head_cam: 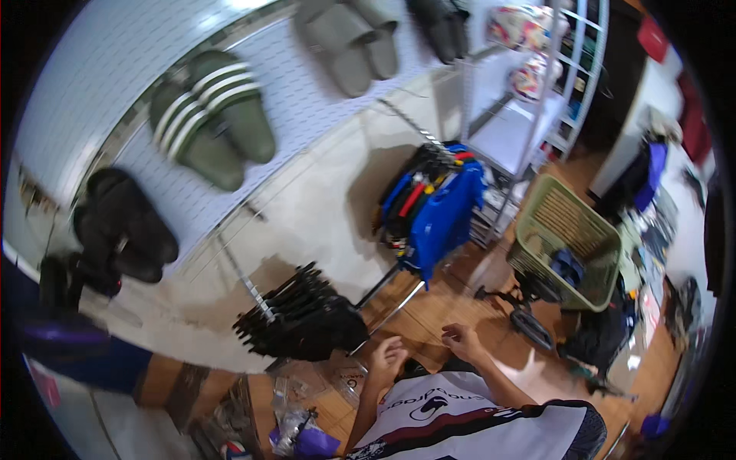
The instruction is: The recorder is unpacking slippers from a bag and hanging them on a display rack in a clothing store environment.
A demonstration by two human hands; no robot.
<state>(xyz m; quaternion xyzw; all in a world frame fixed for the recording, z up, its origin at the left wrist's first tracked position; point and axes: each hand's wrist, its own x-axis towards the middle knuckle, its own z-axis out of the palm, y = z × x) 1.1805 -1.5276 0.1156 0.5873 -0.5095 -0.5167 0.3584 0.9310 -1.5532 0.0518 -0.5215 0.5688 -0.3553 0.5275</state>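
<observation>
Both of my hands hang in front of my body with nothing seen in them. My left hand (388,357) has loosely curled fingers and is nearest to a row of black garments (307,325) on a metal wall arm. To its right, my right hand (461,341) is half curled above the wooden floor (448,307), thumb and fingers apart. Farther ahead, a bunch of small jerseys (434,201), with a blue one at the front, hangs from another metal arm (414,122).
On the wall, a slatted ledge (287,121) bears green striped slides (213,118), grey slides (348,46) and black slides (123,224). A green plastic basket (566,241) stands at right by a metal shelf rack (509,135). Clothes (652,215) and plastic packaging (296,422) lie around.
</observation>
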